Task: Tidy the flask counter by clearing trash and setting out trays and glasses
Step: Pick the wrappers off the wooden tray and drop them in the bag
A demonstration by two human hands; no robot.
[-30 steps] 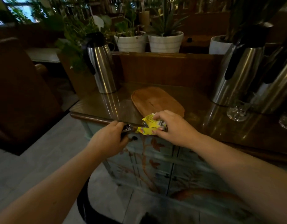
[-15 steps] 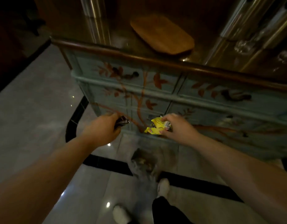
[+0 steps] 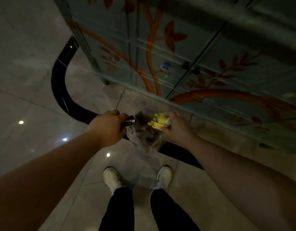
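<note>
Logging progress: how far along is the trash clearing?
Done: trash is off the counter. In hand: right hand grips a yellow wrapper and left hand a dark wrapper, both over a clear trash bag. Left: dropping them; trays and glasses are out of view.

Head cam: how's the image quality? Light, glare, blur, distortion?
Head view: dim and underexposed; small ceiling-light glints on the glossy floor; the painted cabinet bows from wide-angle distortion and is soft; the clear bag is smeared, the yellow wrapper in the right hand stays readable.
</note>
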